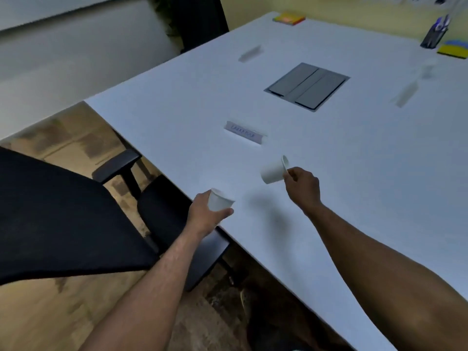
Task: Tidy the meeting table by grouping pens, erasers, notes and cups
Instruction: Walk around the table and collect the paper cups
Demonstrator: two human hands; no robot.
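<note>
My left hand (202, 214) grips a white paper cup (219, 201) at the near edge of the white table (354, 160). My right hand (301, 183) pinches the rim of a second white paper cup (273, 172), tilted on its side above the table. A white eraser with printed text (244, 135) lies just beyond the cups. Blurred white objects lie further off at the back (250, 53) and at the right (406, 93). A black pen holder (434, 36) with pens stands at the far right beside yellow-blue sticky notes (453, 49). More sticky notes (288, 19) lie at the far edge.
A grey cable hatch (307, 86) is set into the table's middle. A black office chair (63, 216) stands to the left of me, its armrest (116, 164) close to the table edge. Another dark chair (202, 19) stands at the far side.
</note>
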